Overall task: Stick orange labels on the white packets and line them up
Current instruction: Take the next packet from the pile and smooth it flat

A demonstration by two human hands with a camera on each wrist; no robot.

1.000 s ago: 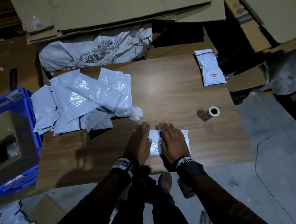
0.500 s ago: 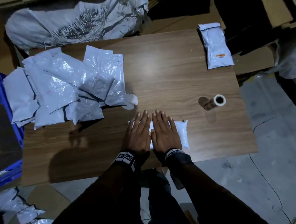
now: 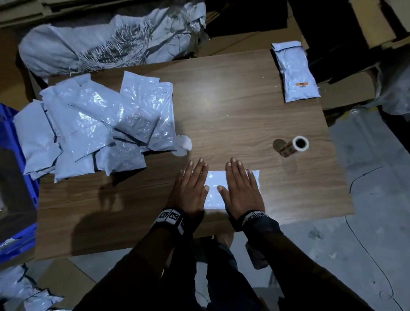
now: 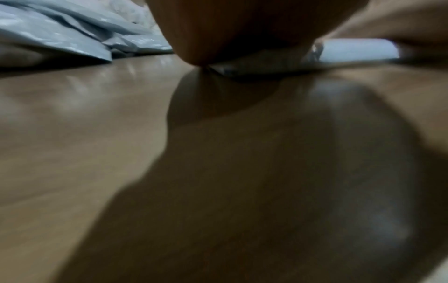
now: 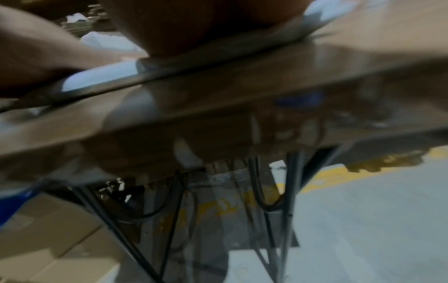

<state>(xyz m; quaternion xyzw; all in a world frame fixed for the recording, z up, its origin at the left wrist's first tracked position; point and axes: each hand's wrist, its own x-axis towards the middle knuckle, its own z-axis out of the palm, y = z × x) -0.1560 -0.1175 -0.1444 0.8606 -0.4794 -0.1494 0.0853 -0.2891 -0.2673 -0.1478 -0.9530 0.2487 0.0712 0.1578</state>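
A white packet [image 3: 215, 190] lies flat near the front edge of the wooden table [image 3: 237, 114]. My left hand [image 3: 191, 186] presses its left end with straight fingers, and my right hand [image 3: 241, 189] presses its right end the same way. Both palms hide most of the packet. In the left wrist view the packet [image 4: 358, 48] shows as a pale strip under my palm. A heap of white packets [image 3: 98, 126] covers the table's left side. One packet with an orange label [image 3: 296, 72] lies at the far right corner. The label roll [image 3: 294, 145] stands right of centre.
A blue crate [image 3: 9, 192] stands left of the table. A large pale sack [image 3: 110, 38] and flattened cardboard [image 3: 362, 25] lie behind it. More packets [image 3: 26, 291] lie on the floor at the lower left. A thin cable [image 3: 369, 254] runs over the grey floor on the right.
My two hands have slid apart along the packet, baring its middle. The head view has shifted slightly.
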